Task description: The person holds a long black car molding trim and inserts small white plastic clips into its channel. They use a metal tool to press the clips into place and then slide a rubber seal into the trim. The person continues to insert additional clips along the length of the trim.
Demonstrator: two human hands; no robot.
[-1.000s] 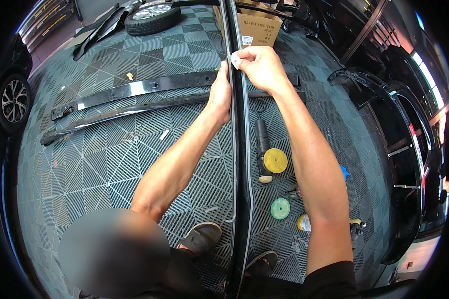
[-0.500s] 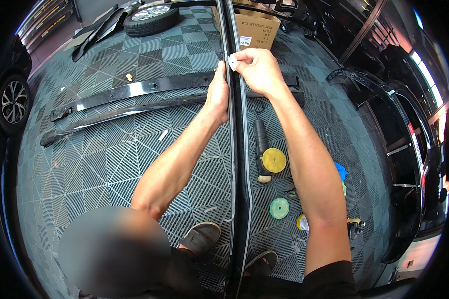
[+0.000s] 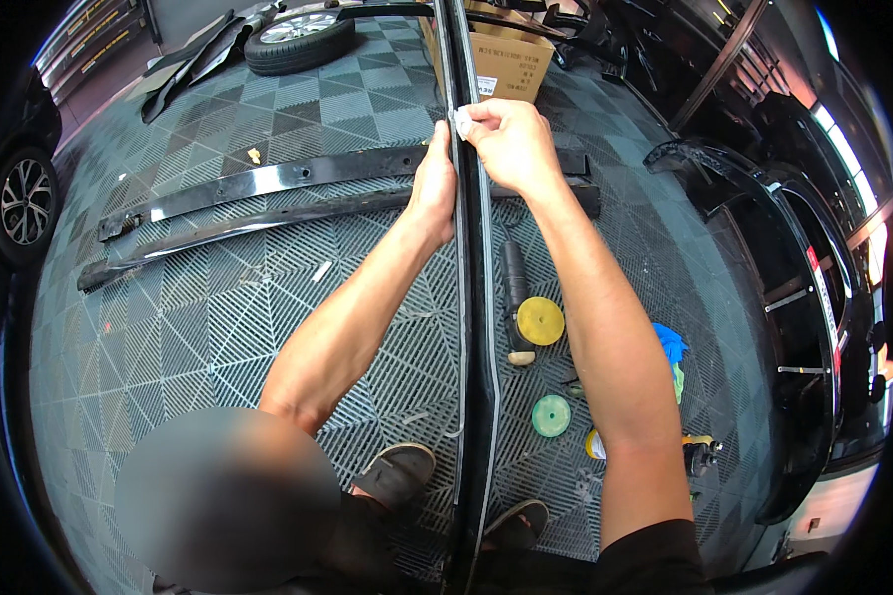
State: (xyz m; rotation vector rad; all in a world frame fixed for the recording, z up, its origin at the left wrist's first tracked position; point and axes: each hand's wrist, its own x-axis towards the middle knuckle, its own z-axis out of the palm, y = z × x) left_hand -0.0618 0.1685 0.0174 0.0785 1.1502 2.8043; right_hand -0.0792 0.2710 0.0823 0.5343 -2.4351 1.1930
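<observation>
A long black car trim strip [image 3: 477, 297] with pale lines along its edges runs upright through the middle of the view. My left hand [image 3: 435, 183] is pressed along the strip's left side, fingers stretched out straight, palm toward it. On the other side, my right hand [image 3: 514, 139] pinches a small white piece [image 3: 463, 121], cloth or paper-like, against the strip's edge. Its exact kind cannot be made out. Both hands are at about the same height, far up the strip, with the strip between them.
Two black trim pieces [image 3: 258, 181] lie on the tiled floor [image 3: 208, 337]. Right of the strip are a polisher [image 3: 513, 283], a yellow pad [image 3: 541, 320], a green pad [image 3: 552, 416] and a blue cloth [image 3: 671, 343]. A wheel [image 3: 301, 42] and cardboard box [image 3: 506, 59] stand behind.
My right hand has shifted very slightly, still pinching the white piece at the strip. My left hand keeps its place. The view has moved a little.
</observation>
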